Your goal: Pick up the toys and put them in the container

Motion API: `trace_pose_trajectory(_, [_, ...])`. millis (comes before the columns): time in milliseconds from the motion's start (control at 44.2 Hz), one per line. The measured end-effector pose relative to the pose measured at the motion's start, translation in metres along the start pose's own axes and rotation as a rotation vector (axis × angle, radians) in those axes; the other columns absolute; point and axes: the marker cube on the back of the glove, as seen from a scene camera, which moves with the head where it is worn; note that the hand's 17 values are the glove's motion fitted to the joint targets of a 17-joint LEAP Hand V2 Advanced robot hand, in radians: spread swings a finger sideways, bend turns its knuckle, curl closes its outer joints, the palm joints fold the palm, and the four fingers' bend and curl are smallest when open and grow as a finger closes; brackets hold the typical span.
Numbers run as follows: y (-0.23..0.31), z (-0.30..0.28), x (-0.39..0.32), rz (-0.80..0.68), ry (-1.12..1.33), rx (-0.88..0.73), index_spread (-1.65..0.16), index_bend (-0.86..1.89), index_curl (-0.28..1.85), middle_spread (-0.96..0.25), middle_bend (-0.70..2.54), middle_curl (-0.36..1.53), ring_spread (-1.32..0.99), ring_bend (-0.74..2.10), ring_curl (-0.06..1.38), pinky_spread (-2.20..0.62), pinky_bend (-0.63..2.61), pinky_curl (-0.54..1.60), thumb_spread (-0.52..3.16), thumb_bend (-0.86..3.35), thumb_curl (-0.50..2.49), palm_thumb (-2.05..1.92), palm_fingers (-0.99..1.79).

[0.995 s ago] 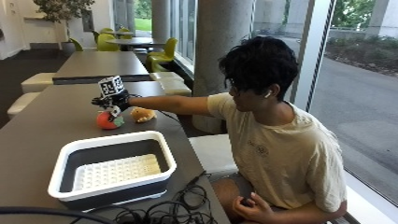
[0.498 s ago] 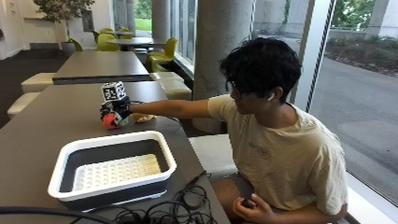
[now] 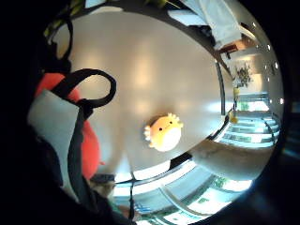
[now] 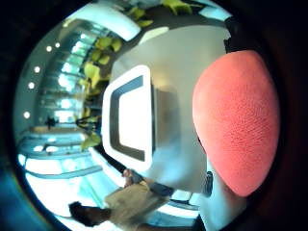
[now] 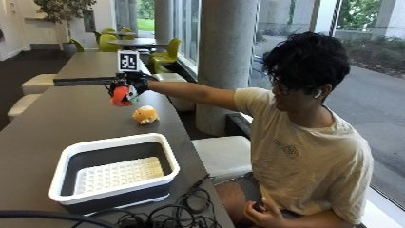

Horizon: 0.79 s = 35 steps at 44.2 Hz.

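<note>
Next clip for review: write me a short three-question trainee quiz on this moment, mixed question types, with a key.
1. True or false: the yellow plush toy is already inside the white-rimmed container.
2. Multiple choice: the gloved right hand grips which thing? A) the yellow plush toy B) the red toy C) the container's rim
3. Fill in: the red toy is held up in the air above the ____.

Key
1. False: it lies on the table, between the raised hand and the container, which holds no toys yet.
2. B: the fingers curl around the red toy.
3. Table.
</note>
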Motion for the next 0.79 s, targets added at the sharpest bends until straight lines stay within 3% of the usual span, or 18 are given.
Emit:
trace_pose_trajectory(158, [0.015, -0.051, -0.07, -0.017, -0.11, 0.059, -0.36, 0.28, 0.22, -0.32, 0.46, 0.39, -0.45, 0.79, 0.51, -0.41, 0.99, 0.4, 0.86, 0.22, 0.67, 0.74, 0.83])
trace_pose_trajectory(362, [0.018, -0.093, -0.16, -0.201, -0.11, 0.09, -0.38, 0.32, 0.27, -0.36, 0.48, 0.45, -0.49, 0.8, 0.54, -0.41, 0.98, 0.41, 0.77, 0.19, 0.74, 0.73, 0.84])
trace_pose_trajectory(792, [0.003, -0.11, -0.293, -0.306, -0.102, 0.077, -0.4, 0.31, 0.37, -0.39, 0.47, 0.56, -0.52, 0.82, 0.61, -0.41, 1.05, 0.45, 0.7, 0.12, 0.84, 0.7, 0.74])
